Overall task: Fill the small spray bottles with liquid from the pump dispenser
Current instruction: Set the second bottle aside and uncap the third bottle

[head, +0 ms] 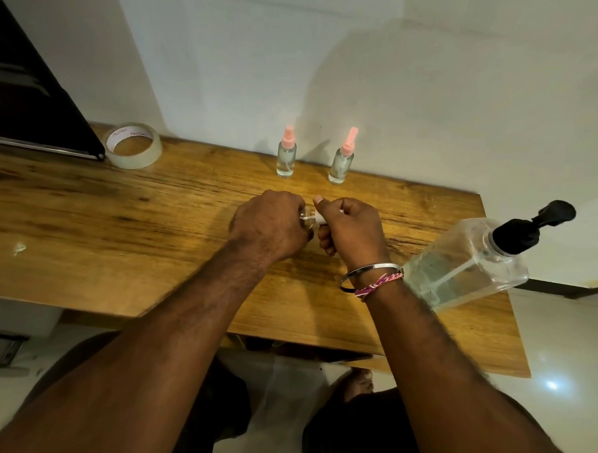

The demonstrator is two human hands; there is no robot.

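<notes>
Left hand: your left hand (pixel 268 224) is curled over a small clear glass spray bottle (pixel 306 216), gripping it above the middle of the wooden table (pixel 119 213); only a sliver of the glass shows between your two hands.
Right hand: your right hand (pixel 351 229) is closed around the bottle's small white spray-pump piece (pixel 319 219), with a thin white tube reaching into the bottle mouth; your thumb points up and away from you.
Wrist: a silver metal bangle (pixel 370 271) and a pink-and-white braided thread band (pixel 379 283) sit on your right wrist.
Finished-looking bottles: two small clear spray bottles with pink spray tops stand upright at the far edge by the white wall, one (pixel 286 153) to the left, the other (pixel 343 157) just to its right, apart from each other; both hold clear liquid.
Pump dispenser: the large clear square plastic bottle with a black pump head (pixel 470 263) stands at the right end of the table, near your right wrist, partly filled with clear liquid.
Other items: a roll of clear adhesive tape (pixel 133 144) lies flat at the far left, just beside a dark flat panel (pixel 28 101).
</notes>
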